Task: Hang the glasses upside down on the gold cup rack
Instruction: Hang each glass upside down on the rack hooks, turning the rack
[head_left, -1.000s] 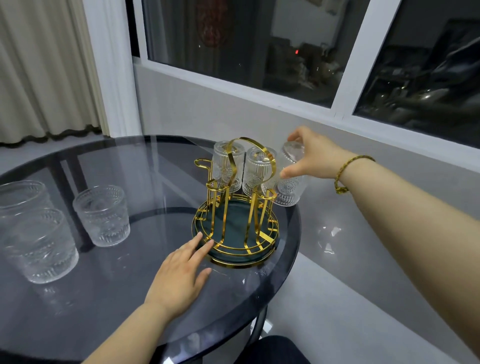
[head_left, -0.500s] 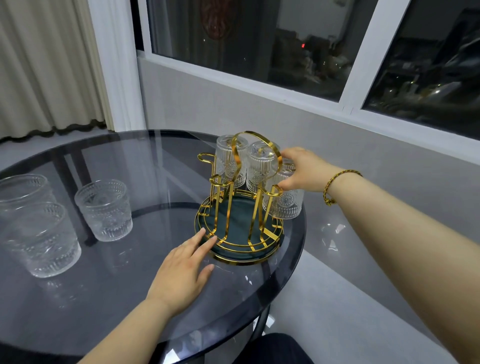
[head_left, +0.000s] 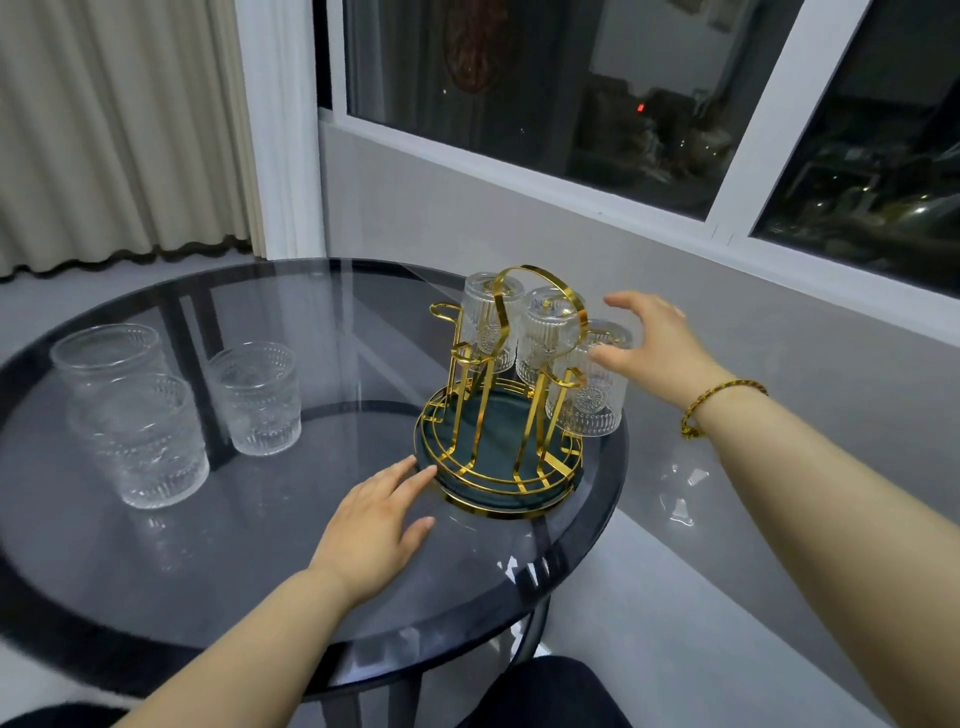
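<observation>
The gold cup rack (head_left: 498, 415) stands on its round dark-green base near the right edge of the round smoked-glass worktop (head_left: 311, 571). Three ribbed clear glasses hang on it upside down: one at the back left (head_left: 485, 322), one in the middle (head_left: 545, 332), and one on the rack's right side (head_left: 592, 395), out toward the worktop's edge.

The right hand (head_left: 654, 343) is just beside that right-side glass, its fingers (head_left: 623, 301) spread and loose with nothing in their grip; the thumb tip lies at the glass's upturned bottom, though whether it touches cannot be told. A gold chain bracelet (head_left: 722, 400) circles the wrist.

The left hand (head_left: 374, 525) lies flat, palm down, on the worktop in front of the rack, fingers extended and holding nothing, the fingertips against the rim of the rack's base.

Near the left edge of the worktop three more glasses stand upright: two close together at the far left (head_left: 109, 364) (head_left: 145, 441), and a third (head_left: 254, 400) just to their right, well apart from the rack.
</observation>
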